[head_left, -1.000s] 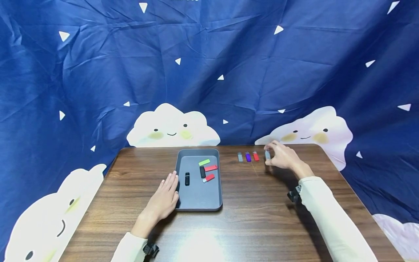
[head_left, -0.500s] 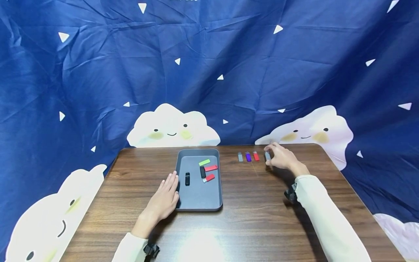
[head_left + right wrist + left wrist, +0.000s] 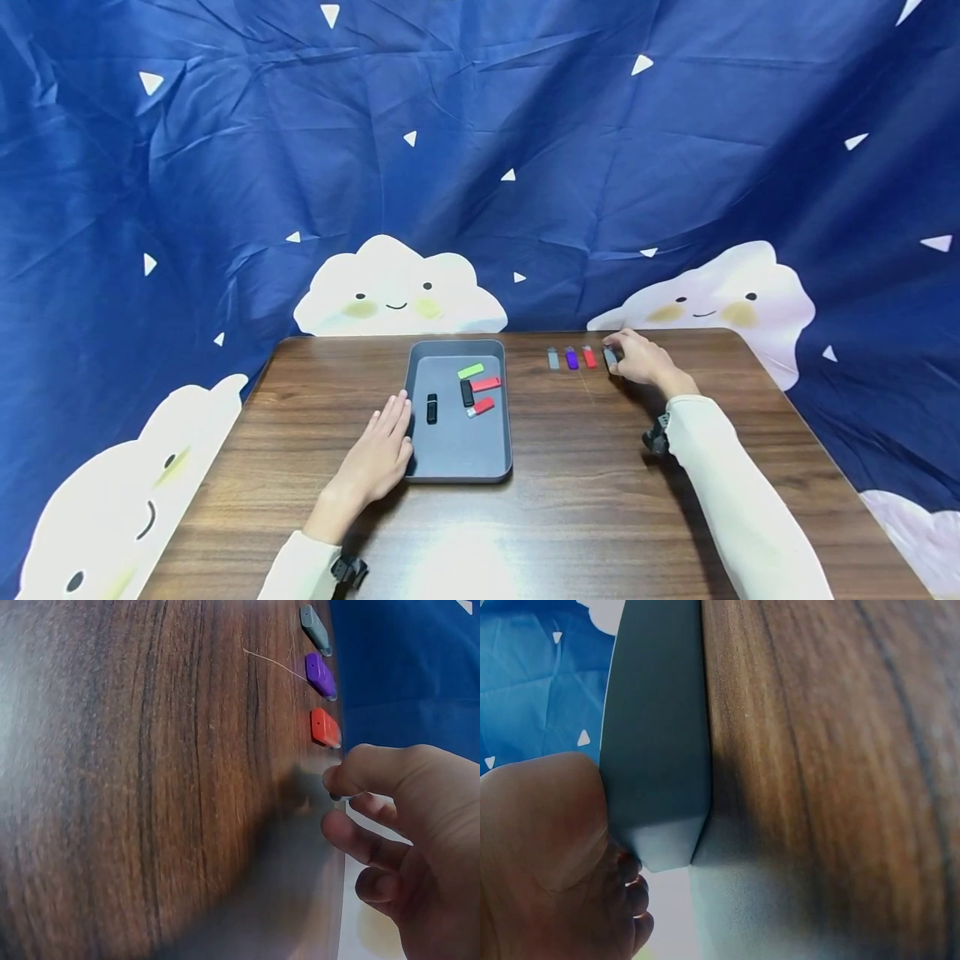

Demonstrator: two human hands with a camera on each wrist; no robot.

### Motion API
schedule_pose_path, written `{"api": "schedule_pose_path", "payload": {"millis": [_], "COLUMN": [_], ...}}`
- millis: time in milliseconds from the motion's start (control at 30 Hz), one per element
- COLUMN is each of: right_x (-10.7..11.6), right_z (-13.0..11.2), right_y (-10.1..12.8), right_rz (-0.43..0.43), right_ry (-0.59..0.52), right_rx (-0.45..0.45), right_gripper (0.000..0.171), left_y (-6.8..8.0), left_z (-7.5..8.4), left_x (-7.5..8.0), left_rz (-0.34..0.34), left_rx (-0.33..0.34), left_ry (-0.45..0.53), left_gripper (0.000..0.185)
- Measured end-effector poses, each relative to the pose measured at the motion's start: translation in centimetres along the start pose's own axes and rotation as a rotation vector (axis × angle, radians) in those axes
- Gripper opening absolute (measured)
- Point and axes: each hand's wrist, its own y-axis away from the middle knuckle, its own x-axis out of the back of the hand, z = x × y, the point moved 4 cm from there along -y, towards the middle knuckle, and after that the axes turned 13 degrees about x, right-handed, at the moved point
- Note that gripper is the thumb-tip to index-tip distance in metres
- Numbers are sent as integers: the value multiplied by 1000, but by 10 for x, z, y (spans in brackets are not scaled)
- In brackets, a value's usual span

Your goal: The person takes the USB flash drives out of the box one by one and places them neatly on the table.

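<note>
My right hand [image 3: 643, 360] pinches a grey USB stick [image 3: 610, 356] by the table's far edge, at the right end of a row. Beside it lie a red USB stick [image 3: 589, 357], a purple one and another grey USB stick [image 3: 553, 358]. In the right wrist view the fingers hide most of the pinched stick. My left hand [image 3: 372, 454] rests with straight fingers along the left wall of a grey tray [image 3: 457, 462]; in the left wrist view it touches the tray's side. Inside the tray are a green USB stick [image 3: 471, 371], two red ones and two black ones.
Both hands work over a brown wooden table [image 3: 570, 517]. Behind its far edge hangs a blue curtain [image 3: 480, 167] with white triangles and smiling clouds. A thin pale strand [image 3: 274, 664] lies on the wood near the purple stick.
My right hand has shifted slightly left, bringing the pinched grey USB stick closer to the red one. The left hand and the tray keep their places.
</note>
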Motion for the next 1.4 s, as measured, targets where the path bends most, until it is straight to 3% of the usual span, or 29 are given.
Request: {"api": "schedule_pose_path", "payload": {"millis": [400,533,1000,1400], "right_x": [-6,-9,-11,-11], "right_z": [4,11,5,7], "right_y": [-5,-6,-4,-3], "right_rz": [-10,-6,-30,-9], "right_ry": [-15,-38,-26,-50], "right_rx": [-19,14,-28,-13], "right_gripper": [59,58,54,56], "left_y": [-1,0,-1,-2], "left_z": [0,0,0,-1], "left_x": [-1,-1,0,2], "left_rz": [-8,-16,-19,-6], "left_rx": [6,8,8,-9], "left_ry": [-1,0,8,-2], "left_gripper": [61,61,61,61]}}
